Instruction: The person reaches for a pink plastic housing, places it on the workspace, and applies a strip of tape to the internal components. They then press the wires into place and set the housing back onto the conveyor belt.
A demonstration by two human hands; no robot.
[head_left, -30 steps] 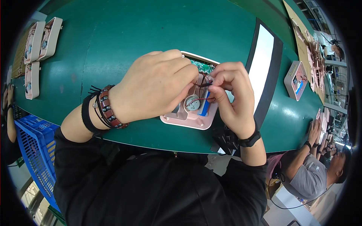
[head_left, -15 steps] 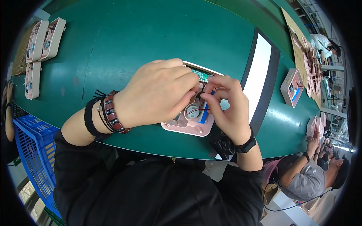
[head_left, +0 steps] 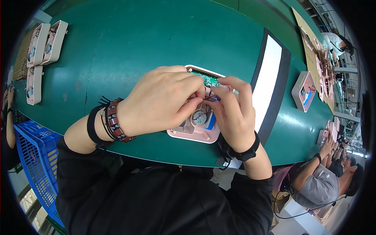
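A pale pink plastic housing (head_left: 192, 135) lies on the table in front of me with its inside facing up. It holds a green circuit board (head_left: 207, 80) at the far end, a round silver speaker-like part (head_left: 200, 117) and a blue block (head_left: 210, 123). Over the housing, my left hand (head_left: 160, 100) is closed in a pinch on thin wires (head_left: 210, 97). My right hand (head_left: 235, 117) pinches the same wires from the other side, its thumb close to the left fingertips. My left fingers cover part of the housing, and the wire ends are hidden.
Similar pink housings (head_left: 53, 43) stand at the far left, and another housing (head_left: 304, 92) sits at the right. A white strip on a black mat (head_left: 268, 70) lies right of my hands. Below the table's left edge is a blue crate (head_left: 37, 156). A co-worker (head_left: 319, 184) sits at the right.
My right hand has shifted slightly, its index finger now lifted and stretched toward the board's edge. More of the wires shows between the hands. The left hand has barely moved.
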